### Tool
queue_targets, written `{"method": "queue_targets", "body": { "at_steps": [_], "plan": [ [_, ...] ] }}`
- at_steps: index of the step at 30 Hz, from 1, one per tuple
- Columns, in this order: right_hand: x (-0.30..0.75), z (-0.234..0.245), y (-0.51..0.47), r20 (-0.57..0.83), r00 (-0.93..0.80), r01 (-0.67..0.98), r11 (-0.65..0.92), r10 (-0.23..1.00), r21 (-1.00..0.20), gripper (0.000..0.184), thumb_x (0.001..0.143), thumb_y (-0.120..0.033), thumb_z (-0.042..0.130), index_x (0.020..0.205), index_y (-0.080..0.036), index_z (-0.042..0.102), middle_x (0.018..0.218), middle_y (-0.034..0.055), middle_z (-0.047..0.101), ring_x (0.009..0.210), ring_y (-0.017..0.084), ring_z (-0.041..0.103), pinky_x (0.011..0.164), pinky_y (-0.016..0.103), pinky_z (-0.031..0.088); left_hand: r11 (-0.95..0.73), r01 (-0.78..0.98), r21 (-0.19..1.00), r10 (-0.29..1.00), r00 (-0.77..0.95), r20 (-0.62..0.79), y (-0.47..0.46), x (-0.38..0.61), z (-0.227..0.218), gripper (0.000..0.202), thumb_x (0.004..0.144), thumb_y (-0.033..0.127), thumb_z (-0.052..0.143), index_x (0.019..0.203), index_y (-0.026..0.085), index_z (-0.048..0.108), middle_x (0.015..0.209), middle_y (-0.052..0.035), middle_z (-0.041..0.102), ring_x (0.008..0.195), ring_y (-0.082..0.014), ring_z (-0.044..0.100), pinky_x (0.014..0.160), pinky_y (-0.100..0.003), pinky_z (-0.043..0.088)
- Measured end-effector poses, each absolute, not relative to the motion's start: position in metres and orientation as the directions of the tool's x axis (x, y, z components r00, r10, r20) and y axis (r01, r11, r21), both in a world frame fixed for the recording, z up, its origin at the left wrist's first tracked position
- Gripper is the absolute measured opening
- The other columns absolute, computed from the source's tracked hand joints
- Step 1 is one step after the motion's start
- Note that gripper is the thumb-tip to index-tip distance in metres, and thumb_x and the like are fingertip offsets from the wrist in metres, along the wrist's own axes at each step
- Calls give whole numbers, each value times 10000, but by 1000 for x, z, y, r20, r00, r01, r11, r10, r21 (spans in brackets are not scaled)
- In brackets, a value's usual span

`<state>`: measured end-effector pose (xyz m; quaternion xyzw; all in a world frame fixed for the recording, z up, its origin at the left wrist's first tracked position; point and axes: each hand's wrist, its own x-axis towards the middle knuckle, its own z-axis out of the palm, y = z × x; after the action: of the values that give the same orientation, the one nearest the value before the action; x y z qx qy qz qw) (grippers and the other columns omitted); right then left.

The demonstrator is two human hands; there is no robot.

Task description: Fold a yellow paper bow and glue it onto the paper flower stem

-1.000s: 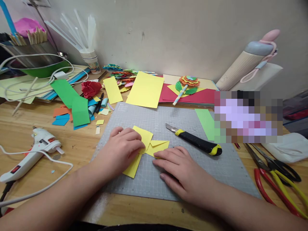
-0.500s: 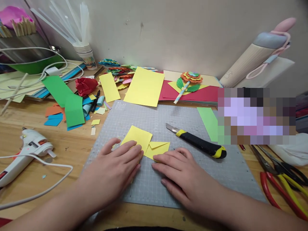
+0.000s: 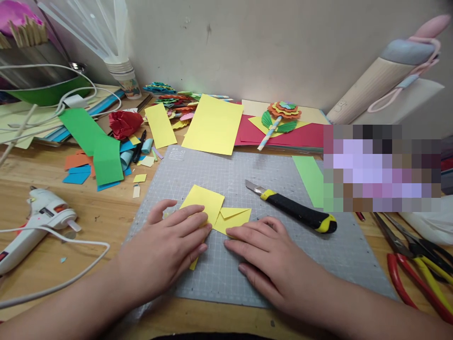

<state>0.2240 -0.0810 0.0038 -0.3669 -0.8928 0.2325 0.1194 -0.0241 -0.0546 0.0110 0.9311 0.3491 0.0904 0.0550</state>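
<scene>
Yellow folded paper (image 3: 209, 202) lay mid-front on the grey cutting mat (image 3: 230, 172) | left hand (image 3: 170, 245) flat upon it, fingers (image 3: 191, 222) slightly spread, pressing | right hand (image 3: 269, 255) flat, fingers close together, tips touching the paper's right flap | I found the mat's corner print (image 3: 179, 155) too small to read.

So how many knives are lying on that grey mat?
1: a black-and-yellow knife on the mat, just beyond the right hand. More could hide under the papers.

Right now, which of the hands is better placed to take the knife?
The right hand: the knife lies just beyond it, while the left hand lies flat on the yellow paper, farther away.
</scene>
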Motion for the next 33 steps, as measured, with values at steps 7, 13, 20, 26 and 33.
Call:
{"method": "queue_targets", "body": {
  "at_steps": [7, 13, 20, 26, 33],
  "plan": [
    [226, 3, -81, 96, -691, 588, 635, 716, -501, 327, 927, -181, 450, 1238, -227, 540, 1284, 27, 590, 1142, 195, 511, 972, 423, 269, -794, 600, 101, 607, 790, 83, -49, -22, 13, 197, 952, 369, 438, 1033, 287, 598, 1184, 20, 641, 1208, -187, 499, 1097, -399, 80],
    [230, 4, -76, 225, -591, 689, 629, 775, -359, 180, 919, -217, 509, 1066, -186, 607, 1084, 61, 658, 991, 225, 567, 883, 426, 305, -753, 646, 126, 655, 753, 60, -55, -19, 15, 231, 914, 453, 495, 993, 265, 603, 1168, -1, 624, 1204, -223, 478, 1072, -436, 112],
    [226, -5, -68, 218, -592, 678, 626, 776, -385, 140, 934, -187, 482, 923, -169, 620, 969, 53, 636, 908, 205, 534, 824, 384, 364, -683, 697, 218, 723, 687, 71, -52, 0, 16, 122, 918, 272, 491, 873, 225, 594, 945, 4, 626, 1002, -216, 533, 923, -430, 265],
    [221, -2, -71, 156, -520, 671, 515, 840, -534, 82, 892, -148, 499, 864, -166, 573, 927, 53, 581, 873, 194, 491, 807, 371, 377, -706, 665, 242, 691, 722, 35, -42, 20, 10, 100, 909, 204, 491, 855, 190, 574, 910, -17, 605, 929, -218, 507, 835, -398, 321],
    [217, -2, -76, 41, -432, 695, 362, 901, -621, 59, 807, -150, 601, 817, -187, 556, 935, 35, 522, 894, 207, 462, 799, 392, 365, -700, 641, 315, 678, 735, 13, -33, 16, 10, 93, 896, 215, 521, 823, 193, 575, 931, -22, 565, 934, -221, 476, 787, -372, 324]
  ]
}}
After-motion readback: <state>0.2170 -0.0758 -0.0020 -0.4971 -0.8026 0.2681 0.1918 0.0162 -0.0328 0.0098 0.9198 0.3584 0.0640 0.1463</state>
